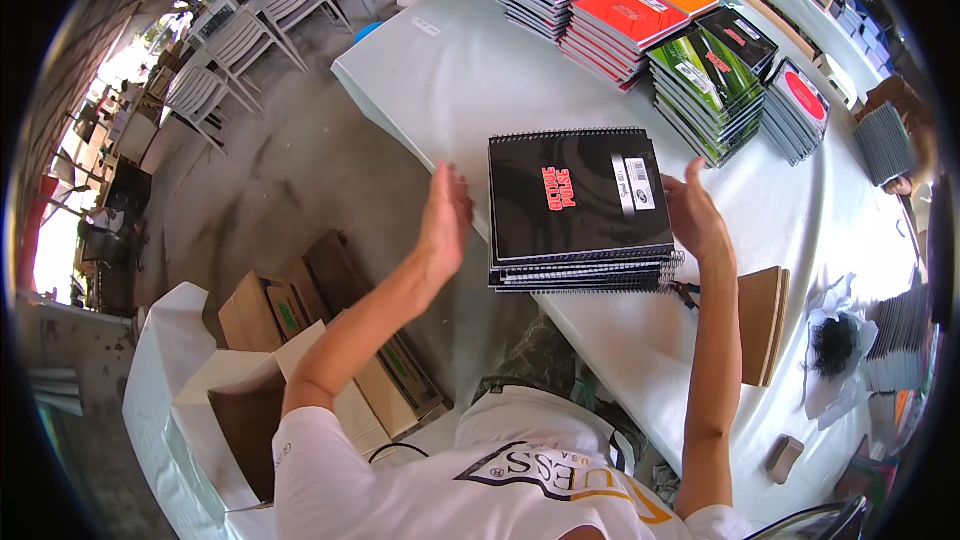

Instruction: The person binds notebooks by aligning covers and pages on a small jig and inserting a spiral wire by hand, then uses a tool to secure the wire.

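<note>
A stack of black-covered spiral notebooks point(515, 220) lies near the edge of the white-covered table, in front of me. Its top cover carries red lettering and a white barcode label. My left hand point(447, 220) is held upright off the stack's left side, a gap between them, with fingers stretched out and holding nothing. On the other side, my right hand point(697, 215) is open with its thumb raised, its fingers at the stack's right edge; whether they touch it I cannot tell. A small dark tool, partly hidden, lies by my right wrist.
Several notebook stacks in red point(625, 15), green point(705, 70) and other colours stand at the table's far end. Brown cardboard point(763, 325) lies right of my forearm. Another person's hand point(900, 185) holds notebooks at far right. Open cartons point(235, 395) sit lower left; white chairs point(245, 35) stand beyond.
</note>
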Available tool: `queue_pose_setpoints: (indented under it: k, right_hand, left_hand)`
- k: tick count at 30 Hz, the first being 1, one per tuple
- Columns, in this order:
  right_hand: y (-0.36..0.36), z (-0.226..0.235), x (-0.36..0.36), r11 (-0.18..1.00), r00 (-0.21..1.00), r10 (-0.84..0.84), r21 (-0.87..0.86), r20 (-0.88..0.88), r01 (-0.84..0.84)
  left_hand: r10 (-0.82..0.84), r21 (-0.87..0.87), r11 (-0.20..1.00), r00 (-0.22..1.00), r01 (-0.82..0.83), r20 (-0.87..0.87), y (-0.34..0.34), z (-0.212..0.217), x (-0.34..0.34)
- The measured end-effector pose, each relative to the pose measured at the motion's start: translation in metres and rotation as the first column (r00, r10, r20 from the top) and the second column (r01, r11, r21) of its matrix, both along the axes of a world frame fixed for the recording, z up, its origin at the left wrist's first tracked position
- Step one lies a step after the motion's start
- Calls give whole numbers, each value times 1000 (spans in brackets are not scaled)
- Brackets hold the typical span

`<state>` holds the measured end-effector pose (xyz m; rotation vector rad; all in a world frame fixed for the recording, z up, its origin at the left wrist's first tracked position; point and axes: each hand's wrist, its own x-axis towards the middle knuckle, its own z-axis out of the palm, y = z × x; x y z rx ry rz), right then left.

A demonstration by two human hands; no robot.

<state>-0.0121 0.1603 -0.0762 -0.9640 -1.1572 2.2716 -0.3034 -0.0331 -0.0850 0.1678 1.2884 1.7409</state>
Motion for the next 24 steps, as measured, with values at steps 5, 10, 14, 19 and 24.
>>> queue_pose_setpoints:
  k: [5, 10, 14, 19, 24]
  right_hand:
    - [6, -3, 3, 988, 987, 154, 30, -42, -153]
    - [-10, -10, 0, 986, 998, 9, 166, 65, -20]
    - [-26, 5, 5, 1000, 998, 17, 20, -52, -16]
    - [-24, 3, 11, 990, 979, -113, 99, 168, 97]
    - [-36, 12, -6, 979, 969, 106, 148, 224, -141]
  left_hand:
    - [-150, 193, 973, 980, 123, 133, -14, -5, 33]
    - [-197, 230, 958, 975, 170, 102, -25, 4, 36]
    - [-344, 320, 904, 926, 283, 154, -16, 19, 57]
    - [-358, 299, 907, 916, 296, 180, -2, 6, 65]
    - [-237, 262, 952, 921, 157, 310, -13, 11, 66]
